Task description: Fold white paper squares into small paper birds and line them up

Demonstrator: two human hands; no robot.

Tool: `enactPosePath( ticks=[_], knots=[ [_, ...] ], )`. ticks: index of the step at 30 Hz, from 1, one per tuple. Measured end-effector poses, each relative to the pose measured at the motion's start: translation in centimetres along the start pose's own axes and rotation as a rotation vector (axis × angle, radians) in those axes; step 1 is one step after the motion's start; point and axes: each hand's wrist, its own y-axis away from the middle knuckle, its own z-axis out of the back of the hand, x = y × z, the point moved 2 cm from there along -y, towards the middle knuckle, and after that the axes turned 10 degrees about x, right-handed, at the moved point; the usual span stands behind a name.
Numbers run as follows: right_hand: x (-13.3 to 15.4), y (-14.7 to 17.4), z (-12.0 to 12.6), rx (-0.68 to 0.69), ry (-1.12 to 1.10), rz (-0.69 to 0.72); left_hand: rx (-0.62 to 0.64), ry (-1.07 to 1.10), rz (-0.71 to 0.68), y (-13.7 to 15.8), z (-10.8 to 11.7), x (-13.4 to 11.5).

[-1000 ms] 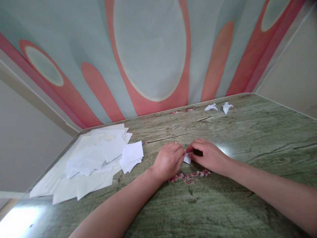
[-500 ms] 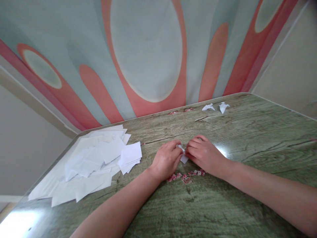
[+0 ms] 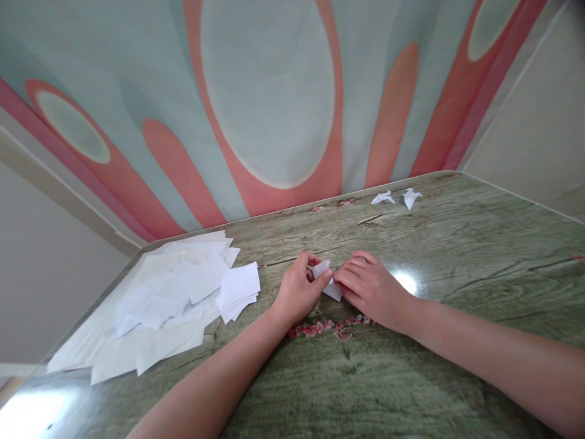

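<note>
A small folded piece of white paper (image 3: 332,291) is between my two hands, just above or on the wood-patterned table. My left hand (image 3: 301,288) pinches its left part between thumb and fingers. At its right edge, my right hand (image 3: 368,289) has its fingers closed on the paper, partly hiding it. Left of my left hand lies a small stack of white paper squares (image 3: 240,283). Toward the far edge sit two folded paper figures, one lying low (image 3: 382,197) and another to its right (image 3: 411,197).
A wide pile of loose white sheets (image 3: 150,323) covers the table's left side. The table (image 3: 411,384) has a glossy wood-grain surface with printed pink flowers. Behind it stands a wall covering (image 3: 269,91) with coral and pale green shapes.
My left hand has turned and shifted slightly left, its thumb now showing on the paper. More of the folded paper is visible. My right hand has stayed almost in place.
</note>
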Motion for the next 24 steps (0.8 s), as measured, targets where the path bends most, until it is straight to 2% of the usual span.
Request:
enactPosePath(
  ticks=[6,15,24],
  knots=[
    [-0.6,-0.1,-0.1,-0.081,-0.100,-0.062,-0.006,0.200,-0.061,0.2,-0.6,0.0],
    [-0.5,-0.1,0.6,-0.151,-0.103,-0.081,0.043,0.050,-0.234,0.6,-0.5,-0.9],
    [-0.6,0.1,0.6,-0.233,-0.106,-0.124,-0.058,-0.046,-0.319,0.7,-0.3,-1.4]
  ],
)
